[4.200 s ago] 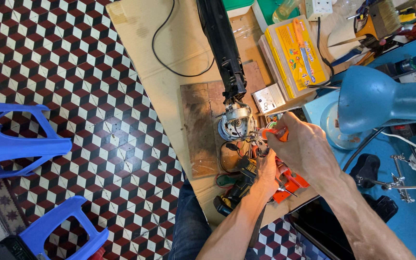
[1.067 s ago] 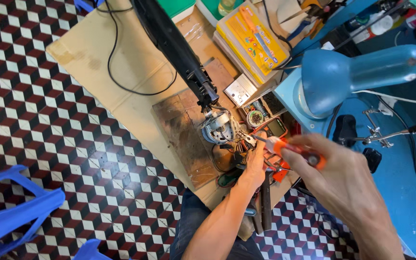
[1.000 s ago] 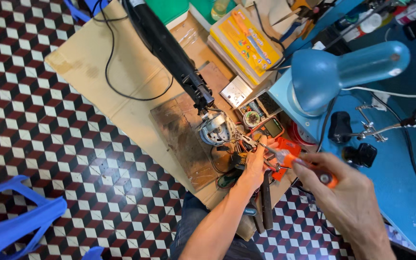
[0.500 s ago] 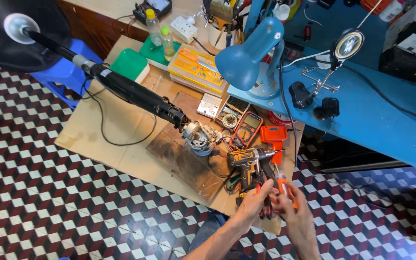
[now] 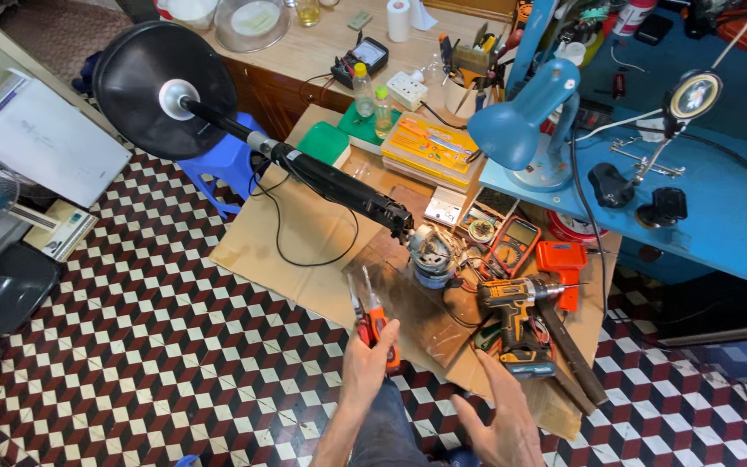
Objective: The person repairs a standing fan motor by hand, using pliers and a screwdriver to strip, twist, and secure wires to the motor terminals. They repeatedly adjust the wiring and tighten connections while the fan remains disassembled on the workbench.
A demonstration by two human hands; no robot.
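Head view: orange-handled pliers (image 5: pixel 372 322) are held upright in the left hand (image 5: pixel 367 369), whose grip is closed around the handles, with the pliers' tips pointing away above the fingers. The right hand (image 5: pixel 501 426) is seen open, fingers spread and clamped on nothing. Just beyond the right hand's grip a yellow cordless drill (image 5: pixel 514 316) lies on the cardboard-covered bench (image 5: pixel 304 251). Farther from the left grip, a small motor (image 5: pixel 431 254) stands at the end of a black fan pole (image 5: pixel 330 180).
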